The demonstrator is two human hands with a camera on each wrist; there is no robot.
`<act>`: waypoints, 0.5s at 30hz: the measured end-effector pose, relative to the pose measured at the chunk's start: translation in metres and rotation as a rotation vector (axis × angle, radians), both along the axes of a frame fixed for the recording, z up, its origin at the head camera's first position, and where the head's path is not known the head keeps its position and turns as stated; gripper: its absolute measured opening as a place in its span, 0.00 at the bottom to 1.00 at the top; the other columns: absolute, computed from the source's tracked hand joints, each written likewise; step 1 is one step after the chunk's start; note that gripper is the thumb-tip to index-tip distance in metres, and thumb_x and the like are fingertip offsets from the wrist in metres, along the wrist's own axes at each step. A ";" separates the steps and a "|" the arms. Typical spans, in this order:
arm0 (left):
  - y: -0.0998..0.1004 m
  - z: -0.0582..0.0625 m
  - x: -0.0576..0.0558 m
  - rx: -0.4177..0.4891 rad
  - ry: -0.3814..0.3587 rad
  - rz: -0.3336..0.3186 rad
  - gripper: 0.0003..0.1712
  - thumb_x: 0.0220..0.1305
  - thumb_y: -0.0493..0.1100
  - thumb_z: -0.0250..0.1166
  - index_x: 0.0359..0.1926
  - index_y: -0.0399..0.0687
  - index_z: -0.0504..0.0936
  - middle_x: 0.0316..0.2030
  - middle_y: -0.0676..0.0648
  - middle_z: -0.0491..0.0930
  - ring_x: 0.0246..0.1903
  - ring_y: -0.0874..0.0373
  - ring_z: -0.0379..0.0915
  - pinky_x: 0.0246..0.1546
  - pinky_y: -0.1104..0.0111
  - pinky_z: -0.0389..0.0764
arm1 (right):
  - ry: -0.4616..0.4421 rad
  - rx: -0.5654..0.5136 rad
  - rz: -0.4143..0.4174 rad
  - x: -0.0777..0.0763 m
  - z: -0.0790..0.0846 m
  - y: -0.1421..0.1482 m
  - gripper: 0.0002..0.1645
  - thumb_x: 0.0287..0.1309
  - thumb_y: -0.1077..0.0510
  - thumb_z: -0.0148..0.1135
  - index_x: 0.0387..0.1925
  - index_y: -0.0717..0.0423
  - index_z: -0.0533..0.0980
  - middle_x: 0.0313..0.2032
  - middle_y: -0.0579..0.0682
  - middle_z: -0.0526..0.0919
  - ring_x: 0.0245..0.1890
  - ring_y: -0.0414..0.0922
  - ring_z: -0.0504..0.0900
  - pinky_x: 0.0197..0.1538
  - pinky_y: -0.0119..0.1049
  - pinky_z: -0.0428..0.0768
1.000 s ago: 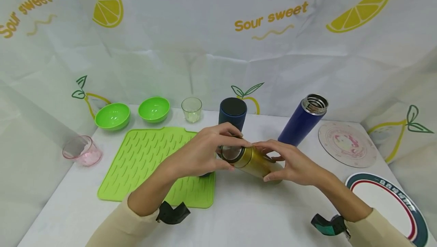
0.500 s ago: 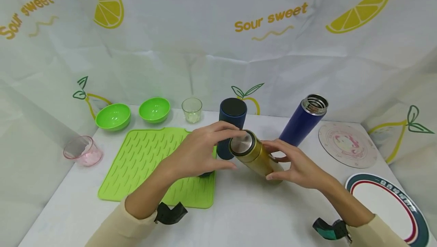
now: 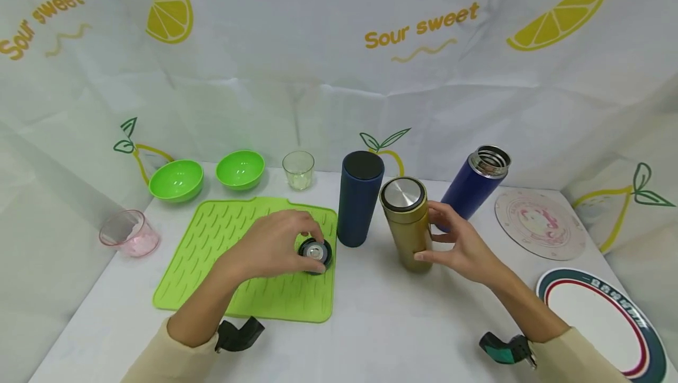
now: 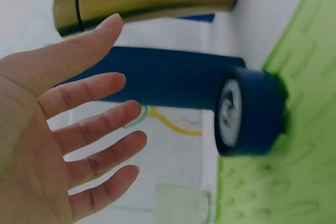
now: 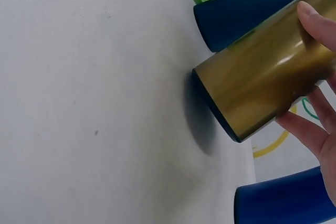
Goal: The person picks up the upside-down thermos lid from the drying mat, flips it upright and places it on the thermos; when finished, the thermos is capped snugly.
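Note:
My right hand grips a gold thermos by its side. The thermos, topped with a steel-and-black lid, leans slightly, and the right wrist view has its base close over the white table with a shadow beneath. Over the green ridged mat, my left hand reaches toward a loose dark blue bottle lid whose underside faces up. In the left wrist view its fingers are spread and apart from the lid. A capped dark blue thermos stands upright between the mat and the gold thermos.
An uncapped blue thermos stands behind my right hand. At right lie a pink round mat and a white round board. Two green bowls, a clear glass and a pink glass stand around the mat.
My left hand has left the gold thermos's lid and moved left to the loose lid on the mat. My right hand has brought the gold thermos more upright.

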State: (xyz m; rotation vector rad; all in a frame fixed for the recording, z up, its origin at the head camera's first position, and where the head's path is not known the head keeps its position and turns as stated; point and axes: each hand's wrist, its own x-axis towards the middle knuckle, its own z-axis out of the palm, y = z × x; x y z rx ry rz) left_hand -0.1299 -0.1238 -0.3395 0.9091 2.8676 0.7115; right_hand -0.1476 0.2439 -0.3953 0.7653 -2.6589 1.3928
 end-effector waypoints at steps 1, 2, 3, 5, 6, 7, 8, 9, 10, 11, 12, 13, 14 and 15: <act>-0.003 -0.004 -0.001 -0.021 -0.019 0.014 0.21 0.46 0.59 0.82 0.39 0.58 0.88 0.41 0.57 0.86 0.42 0.61 0.80 0.42 0.67 0.80 | 0.001 -0.014 -0.009 -0.001 -0.001 0.000 0.54 0.44 0.67 0.81 0.72 0.57 0.63 0.60 0.48 0.79 0.56 0.19 0.75 0.52 0.24 0.83; -0.006 -0.008 -0.003 -0.035 -0.043 0.026 0.22 0.45 0.59 0.82 0.39 0.57 0.88 0.41 0.56 0.85 0.42 0.59 0.80 0.43 0.66 0.80 | 0.004 -0.024 -0.019 -0.001 -0.002 -0.001 0.54 0.44 0.68 0.80 0.72 0.57 0.62 0.59 0.43 0.78 0.56 0.20 0.75 0.52 0.24 0.83; -0.009 -0.012 -0.004 -0.041 -0.068 0.037 0.23 0.45 0.58 0.83 0.39 0.55 0.87 0.42 0.55 0.84 0.43 0.57 0.80 0.43 0.65 0.80 | 0.004 -0.034 -0.028 -0.002 -0.003 -0.001 0.55 0.45 0.68 0.80 0.73 0.56 0.61 0.59 0.37 0.77 0.57 0.20 0.75 0.52 0.24 0.83; -0.014 -0.019 -0.007 -0.040 -0.113 0.064 0.26 0.44 0.56 0.84 0.41 0.54 0.85 0.45 0.53 0.82 0.47 0.54 0.80 0.46 0.63 0.81 | 0.003 -0.050 -0.045 -0.003 -0.005 -0.003 0.56 0.46 0.69 0.79 0.74 0.55 0.60 0.59 0.27 0.74 0.57 0.21 0.74 0.53 0.23 0.82; -0.016 -0.022 -0.008 -0.033 -0.133 0.075 0.28 0.43 0.56 0.84 0.43 0.53 0.83 0.46 0.52 0.81 0.49 0.52 0.80 0.47 0.62 0.81 | 0.001 -0.061 -0.050 -0.004 -0.006 -0.003 0.56 0.46 0.69 0.79 0.74 0.55 0.59 0.59 0.25 0.73 0.58 0.21 0.74 0.53 0.23 0.82; -0.019 -0.025 -0.009 -0.022 -0.152 0.085 0.30 0.42 0.55 0.85 0.45 0.53 0.82 0.48 0.51 0.80 0.50 0.51 0.80 0.48 0.61 0.81 | -0.002 -0.072 -0.056 -0.005 -0.007 -0.004 0.56 0.47 0.70 0.78 0.74 0.54 0.59 0.59 0.24 0.72 0.58 0.21 0.74 0.54 0.22 0.81; -0.021 -0.028 -0.010 -0.009 -0.168 0.096 0.32 0.42 0.54 0.85 0.47 0.52 0.80 0.49 0.50 0.79 0.52 0.49 0.80 0.48 0.60 0.82 | -0.007 -0.085 -0.062 -0.006 -0.008 -0.005 0.56 0.47 0.70 0.78 0.75 0.54 0.58 0.60 0.24 0.71 0.58 0.22 0.74 0.54 0.22 0.81; -0.022 -0.030 -0.011 0.006 -0.182 0.104 0.35 0.42 0.54 0.85 0.50 0.51 0.79 0.51 0.49 0.78 0.53 0.49 0.79 0.49 0.59 0.82 | -0.015 -0.103 -0.066 -0.007 -0.009 -0.006 0.57 0.47 0.71 0.77 0.75 0.54 0.57 0.60 0.24 0.71 0.58 0.23 0.74 0.55 0.22 0.80; -0.024 -0.032 -0.012 0.018 -0.191 0.110 0.38 0.41 0.53 0.85 0.53 0.51 0.78 0.52 0.48 0.78 0.55 0.48 0.79 0.50 0.58 0.82 | -0.020 -0.123 -0.071 -0.008 -0.011 -0.007 0.57 0.47 0.71 0.77 0.75 0.54 0.57 0.60 0.26 0.71 0.58 0.23 0.75 0.55 0.22 0.80; -0.025 -0.034 -0.012 0.031 -0.202 0.113 0.41 0.41 0.53 0.85 0.57 0.51 0.76 0.55 0.47 0.77 0.56 0.47 0.78 0.51 0.57 0.82 | -0.024 -0.145 -0.074 -0.009 -0.012 -0.007 0.57 0.47 0.72 0.77 0.75 0.54 0.57 0.61 0.27 0.71 0.59 0.24 0.75 0.55 0.22 0.80; -0.026 -0.036 -0.013 0.043 -0.212 0.114 0.45 0.41 0.52 0.85 0.61 0.51 0.75 0.57 0.45 0.76 0.57 0.47 0.78 0.53 0.56 0.82 | -0.030 -0.167 -0.078 -0.010 -0.013 -0.008 0.57 0.47 0.73 0.76 0.75 0.54 0.57 0.61 0.28 0.71 0.59 0.25 0.75 0.55 0.22 0.81; -0.027 -0.038 -0.013 0.053 -0.220 0.115 0.49 0.41 0.52 0.86 0.64 0.51 0.73 0.59 0.44 0.75 0.58 0.46 0.77 0.54 0.54 0.83 | -0.032 -0.187 -0.082 -0.011 -0.015 -0.009 0.57 0.47 0.74 0.75 0.75 0.54 0.56 0.62 0.29 0.71 0.60 0.26 0.75 0.55 0.22 0.81; -0.027 -0.039 -0.014 0.062 -0.229 0.114 0.52 0.41 0.51 0.86 0.68 0.51 0.71 0.61 0.44 0.74 0.59 0.46 0.77 0.55 0.53 0.83 | -0.033 -0.209 -0.084 -0.012 -0.016 -0.009 0.57 0.47 0.75 0.74 0.75 0.54 0.56 0.62 0.30 0.70 0.60 0.27 0.74 0.55 0.22 0.81; -0.027 -0.041 -0.015 0.070 -0.239 0.112 0.55 0.41 0.51 0.86 0.71 0.52 0.68 0.63 0.43 0.73 0.60 0.45 0.77 0.55 0.52 0.83 | -0.034 -0.230 -0.086 -0.013 -0.018 -0.010 0.57 0.47 0.76 0.74 0.75 0.54 0.55 0.63 0.30 0.70 0.61 0.27 0.74 0.55 0.22 0.81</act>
